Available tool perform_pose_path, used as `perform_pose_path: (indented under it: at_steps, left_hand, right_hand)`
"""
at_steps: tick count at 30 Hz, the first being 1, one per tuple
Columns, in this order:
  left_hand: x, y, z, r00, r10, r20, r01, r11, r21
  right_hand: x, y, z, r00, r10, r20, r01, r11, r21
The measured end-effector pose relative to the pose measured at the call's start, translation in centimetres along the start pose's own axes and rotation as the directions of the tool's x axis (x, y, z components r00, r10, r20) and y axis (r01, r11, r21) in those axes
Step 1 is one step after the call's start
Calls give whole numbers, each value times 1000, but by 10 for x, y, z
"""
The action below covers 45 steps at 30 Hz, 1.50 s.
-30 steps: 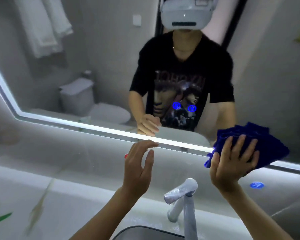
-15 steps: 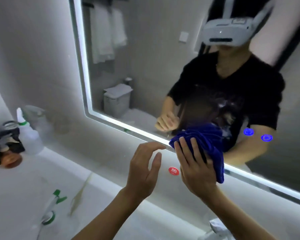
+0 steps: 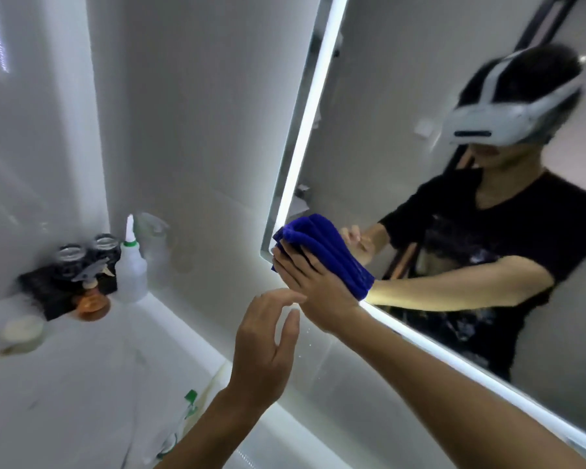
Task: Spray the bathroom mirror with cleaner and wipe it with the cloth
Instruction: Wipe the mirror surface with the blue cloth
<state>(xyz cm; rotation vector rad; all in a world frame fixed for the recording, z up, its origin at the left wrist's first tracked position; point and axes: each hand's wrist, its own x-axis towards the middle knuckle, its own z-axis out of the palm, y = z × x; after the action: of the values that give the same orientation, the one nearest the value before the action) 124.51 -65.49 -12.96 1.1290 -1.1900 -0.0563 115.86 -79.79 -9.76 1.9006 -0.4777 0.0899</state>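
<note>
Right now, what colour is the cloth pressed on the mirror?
Deep blue. The cloth shows best in the head view, under the right hand.

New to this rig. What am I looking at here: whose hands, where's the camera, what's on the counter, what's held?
There is no robot: a person wears a camera on the head, looking forward and down, and you see the headset reflected in the mirror. The right hand presses a folded blue cloth against the mirror's lower corner, by its lit edge. The left hand hovers open and empty below it. On the white counter stand a white squeeze bottle, a black holder and an orange-based bottle. A spray bottle with green parts lies near the bottom edge, blurred.
</note>
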Motion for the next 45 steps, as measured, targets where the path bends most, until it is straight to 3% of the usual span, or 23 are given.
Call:
perform_pose_path:
  at_steps: [6, 11, 16, 19, 24, 31, 35, 40, 45]
  left_hand:
    - [11, 3, -21, 997, 73, 1, -73, 997, 30]
    - [68, 32, -18, 959, 283, 19, -284, 954, 93]
    - [145, 78, -18, 916, 399, 35, -398, 899, 181]
    - [191, 101, -28, 893, 444, 69, -445, 854, 269]
    - [248, 141, -49, 906, 422, 30, -400, 832, 385]
    - [291, 207, -50, 858, 513, 26, -473, 771, 427]
    - [302, 237, -18, 881, 473, -16, -435, 821, 369]
    - [279, 233, 31, 894, 447, 30, -443, 872, 207]
    - [248, 249, 71, 889, 450, 86, -458, 872, 175]
  right_hand:
    - [16, 17, -13, 995, -66, 71, 67, 998, -4]
    - [43, 78, -34, 1000, 12, 24, -11, 1000, -9]
    - [64, 140, -56, 998, 52, 19, -53, 998, 20]
    - [70, 181, -75, 992, 123, -32, -123, 992, 7]
    - [96, 251, -102, 970, 223, -100, -229, 972, -53]
    - [116, 333, -143, 873, 461, -163, -469, 883, -11]
    - [94, 347, -144, 803, 558, -210, -569, 822, 10]
    - [20, 370, -149, 782, 577, -235, -596, 803, -9]
    - [-67, 397, -157, 732, 640, -232, -666, 744, -49]
